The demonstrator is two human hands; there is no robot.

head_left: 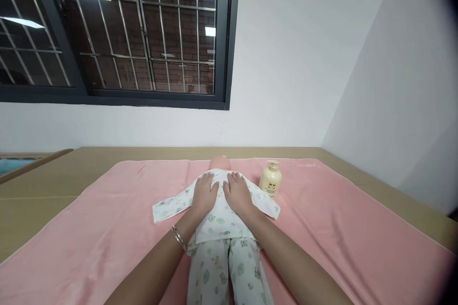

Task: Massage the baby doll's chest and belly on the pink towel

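Left hand (204, 194) and right hand (238, 192) both lie flat, palms down and fingers spread, on the chest of a baby doll (219, 219); neither hand grasps anything. The doll lies face up in printed white pyjamas on a pink towel (89, 243) (head just beyond the fingertips). A cream lotion bottle (271, 178) stands right of the right hand. The towel covers a tan table (43, 181); beyond, a white wall and a barred dark window (118, 33).

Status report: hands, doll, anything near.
Left hand and right hand flat, open on doll chest. Doll lies on pink towel. Lotion bottle stands apart, beside right hand.
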